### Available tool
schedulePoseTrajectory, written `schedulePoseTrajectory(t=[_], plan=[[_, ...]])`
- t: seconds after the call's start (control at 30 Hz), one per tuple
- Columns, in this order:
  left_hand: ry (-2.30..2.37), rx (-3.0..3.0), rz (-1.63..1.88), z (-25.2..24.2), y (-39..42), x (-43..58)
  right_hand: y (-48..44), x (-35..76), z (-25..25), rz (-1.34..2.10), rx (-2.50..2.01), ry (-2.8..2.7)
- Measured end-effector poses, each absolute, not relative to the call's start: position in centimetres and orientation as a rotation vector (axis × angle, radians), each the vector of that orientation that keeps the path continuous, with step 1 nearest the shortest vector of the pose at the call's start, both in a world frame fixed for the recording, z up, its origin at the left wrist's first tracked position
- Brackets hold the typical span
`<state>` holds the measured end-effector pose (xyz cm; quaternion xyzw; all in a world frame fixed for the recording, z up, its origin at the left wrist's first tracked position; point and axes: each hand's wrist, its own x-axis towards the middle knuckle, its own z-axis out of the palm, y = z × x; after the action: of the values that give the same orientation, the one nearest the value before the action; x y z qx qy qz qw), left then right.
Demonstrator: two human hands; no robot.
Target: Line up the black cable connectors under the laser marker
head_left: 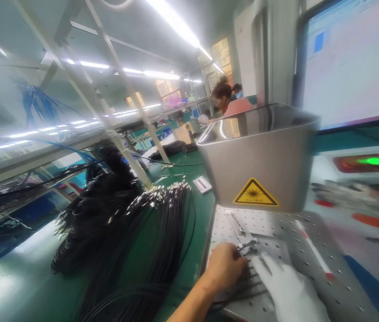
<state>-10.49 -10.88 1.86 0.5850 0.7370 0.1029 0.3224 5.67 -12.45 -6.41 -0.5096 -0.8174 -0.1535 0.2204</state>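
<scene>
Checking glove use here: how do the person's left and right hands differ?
The left hand is bare; the right hand is white-gloved. The left hand curls, fingertips at the metal fixture; the right hand lies flatter, fingers stretched out. Both rest over black cables on the perforated plate.

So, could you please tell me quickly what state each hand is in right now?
Left hand: curled over the black cables; grip cannot be told.
Right hand: gloved, open, flat on those cables.

Left hand and forearm bare, right hand in a plain white glove.
</scene>
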Motion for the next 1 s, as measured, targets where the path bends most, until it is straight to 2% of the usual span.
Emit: schedulePoseTrajectory(t=[0.23, 0.67, 1.0], plan=[[1.954, 1.535, 0.231, 2.2, -11.0, -10.0, -11.9, 6.6, -5.7, -0.543, -1.247, -2.244], [1.898, 1.607, 0.224, 2.8, -11.3, -10.5, -11.8, 6.7, -7.1, -0.59, -1.318, -2.311], [1.848, 1.77, -0.17, 4.9, -11.1, -9.7, -11.0, 6.3, -10.0, -0.374, -1.462, -2.403]])
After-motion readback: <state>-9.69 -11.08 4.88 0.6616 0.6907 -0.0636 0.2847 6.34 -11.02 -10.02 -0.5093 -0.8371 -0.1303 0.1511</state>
